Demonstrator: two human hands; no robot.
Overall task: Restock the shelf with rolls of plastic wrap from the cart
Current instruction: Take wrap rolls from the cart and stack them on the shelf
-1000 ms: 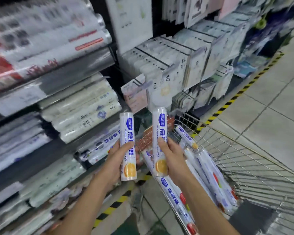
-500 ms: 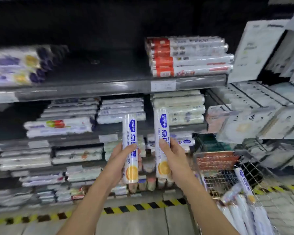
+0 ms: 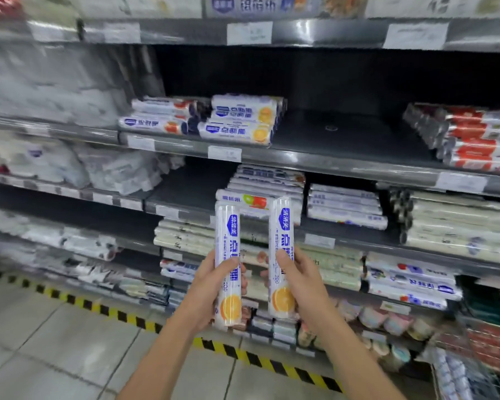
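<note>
I hold two white rolls of plastic wrap upright in front of the shelves, each with blue lettering and an orange slice near its bottom. My left hand [image 3: 211,287] grips the left roll [image 3: 228,241]. My right hand [image 3: 302,281] grips the right roll [image 3: 282,226]. Matching rolls [image 3: 237,122] lie stacked on the upper shelf [image 3: 315,158], with bare dark shelf floor to their right. A corner of the wire cart [image 3: 479,379] with more rolls shows at the bottom right.
Red-labelled rolls [image 3: 474,140] fill the right end of that shelf. Lower shelves carry other wrapped rolls [image 3: 344,206] and pale packs [image 3: 456,226]. A yellow-black striped strip [image 3: 122,316] runs along the tiled floor at the shelf base.
The view has swung up and left from the cart to the shelves. Both hands kept their rolls upright and moved closer to the shelving; the cart slid to the bottom right corner.
</note>
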